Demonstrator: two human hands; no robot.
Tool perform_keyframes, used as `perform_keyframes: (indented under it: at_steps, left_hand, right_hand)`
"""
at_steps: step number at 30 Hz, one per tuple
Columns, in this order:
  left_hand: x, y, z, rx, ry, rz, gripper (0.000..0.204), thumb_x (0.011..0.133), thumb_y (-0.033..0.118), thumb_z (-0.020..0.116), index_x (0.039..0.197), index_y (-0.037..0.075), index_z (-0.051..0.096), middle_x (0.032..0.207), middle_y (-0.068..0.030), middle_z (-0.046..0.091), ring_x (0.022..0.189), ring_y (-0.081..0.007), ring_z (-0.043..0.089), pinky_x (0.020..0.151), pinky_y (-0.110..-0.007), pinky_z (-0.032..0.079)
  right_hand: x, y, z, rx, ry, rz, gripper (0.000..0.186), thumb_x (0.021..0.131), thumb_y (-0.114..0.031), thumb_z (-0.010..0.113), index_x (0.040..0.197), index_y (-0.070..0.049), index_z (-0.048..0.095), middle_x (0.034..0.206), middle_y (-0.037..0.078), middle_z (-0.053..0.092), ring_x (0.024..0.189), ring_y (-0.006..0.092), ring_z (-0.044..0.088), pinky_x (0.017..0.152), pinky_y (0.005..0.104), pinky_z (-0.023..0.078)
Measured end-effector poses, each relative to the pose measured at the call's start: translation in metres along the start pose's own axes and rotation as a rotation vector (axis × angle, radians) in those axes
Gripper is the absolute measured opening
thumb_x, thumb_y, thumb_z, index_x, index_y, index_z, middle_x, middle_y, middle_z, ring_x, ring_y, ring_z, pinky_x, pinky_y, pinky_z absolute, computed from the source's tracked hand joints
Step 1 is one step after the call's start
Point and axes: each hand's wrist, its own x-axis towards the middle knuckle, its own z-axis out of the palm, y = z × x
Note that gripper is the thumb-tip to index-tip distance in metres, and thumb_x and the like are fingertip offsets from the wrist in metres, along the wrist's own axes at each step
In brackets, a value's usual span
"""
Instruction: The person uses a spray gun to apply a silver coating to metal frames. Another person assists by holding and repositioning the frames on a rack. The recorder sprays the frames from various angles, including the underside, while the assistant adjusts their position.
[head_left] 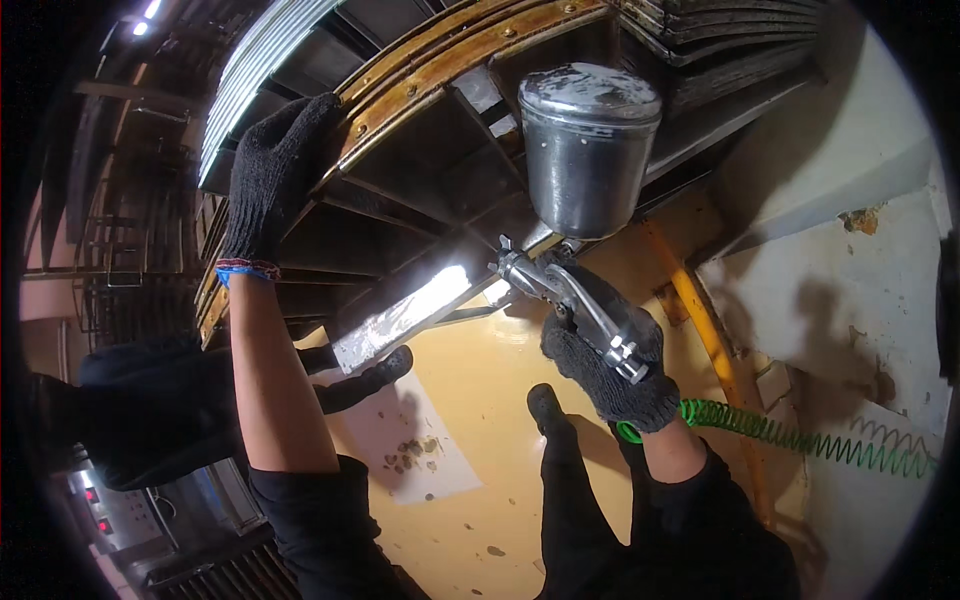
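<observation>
My right gloved hand [595, 372] has its fingers wrapped around a silver spray gun [530, 275]; the end that looks like its nozzle lies up and left of them. Directly above those fingers sits the gun's metal cup [590, 165], lidded and smeared pale on top. To their lower right, a green coiled hose [790, 432] stretches toward the wall [850, 310]. My left gloved hand [270, 180] is well up and left, its fingers at the rim of a curved, rusty frame [455, 65] holding dark panels; I cannot tell whether they grip that rim or merely rest on it

From where I steer, the cup worries me most: it rides high over the right fingers, so a loosened hold or sharp tilt could tip the gun and spill anything inside. The hose, crossing a yellow post [690, 290], might snag and tug the gun askew. An accidental squeeze could send spray over the left glove or toward a dark-clad person [160, 405] farther left

Hidden from me are the left fingertips' far side, the cup's contents and where the hose joins the gun. The hose's far end fades at the round lens edge, and the dim racks [125, 272] left of the left fingers are hard to make out
</observation>
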Motion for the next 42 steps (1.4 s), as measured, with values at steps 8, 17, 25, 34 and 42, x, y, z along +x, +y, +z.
perform_keyframes:
  at_steps: [8, 17, 25, 34, 42]
  left_hand:
    - [-0.001, 0.003, 0.000, 0.110, 0.044, 0.114, 0.027, 0.092, 0.019, 0.065, 0.115, 0.007, 0.068, 0.107, -0.0141, 0.070, 0.090, -0.0268, 0.068, 0.082, -0.033, 0.052]
    - [0.002, 0.008, 0.001, -0.174, 0.053, -0.262, 0.041, 0.092, 0.037, 0.064, 0.112, 0.001, 0.071, 0.096, -0.0117, 0.073, 0.083, -0.0145, 0.066, 0.077, -0.028, 0.049]
    - [0.001, 0.009, 0.002, -0.183, 0.063, -0.264, 0.043, 0.092, 0.041, 0.064, 0.113, 0.004, 0.072, 0.096, -0.0115, 0.073, 0.083, -0.0160, 0.067, 0.077, -0.029, 0.050]
    - [0.000, 0.015, -0.004, -0.082, -0.008, -0.214, 0.038, 0.095, 0.030, 0.063, 0.119, 0.000, 0.066, 0.111, -0.0140, 0.069, 0.097, -0.0215, 0.065, 0.086, -0.033, 0.050]
    - [-0.005, 0.002, -0.003, 0.098, 0.125, 0.173, 0.043, 0.093, 0.044, 0.062, 0.114, 0.008, 0.071, 0.102, -0.0111, 0.073, 0.092, -0.0227, 0.069, 0.084, -0.032, 0.052]
  right_hand:
    - [0.007, 0.000, -0.017, 0.497, -0.526, 0.084, 0.053, 0.097, -0.029, 0.053, 0.142, -0.001, 0.046, 0.106, 0.021, 0.059, 0.098, 0.0250, 0.059, 0.083, 0.0362, 0.052]
    - [0.009, -0.003, -0.004, 0.870, -0.785, 0.261, 0.059, 0.100, -0.027, 0.052, 0.148, 0.001, 0.035, 0.142, 0.019, 0.049, 0.128, 0.0254, 0.052, 0.113, 0.0374, 0.040]
    - [0.019, 0.019, -0.012, 0.847, -0.971, 0.225, 0.051, 0.104, -0.022, 0.042, 0.149, 0.002, 0.033, 0.148, 0.015, 0.045, 0.129, 0.0195, 0.052, 0.110, 0.0318, 0.043]
    - [-0.014, 0.030, -0.032, 0.259, -0.362, -0.091, 0.051, 0.096, -0.010, 0.053, 0.145, 0.000, 0.041, 0.126, 0.010, 0.050, 0.107, 0.0154, 0.054, 0.091, 0.0274, 0.044]
    - [-0.028, 0.059, -0.011, -0.221, -0.030, -0.441, 0.054, 0.089, -0.005, 0.063, 0.141, -0.002, 0.048, 0.093, 0.003, 0.056, 0.076, 0.0082, 0.053, 0.065, 0.0213, 0.043]
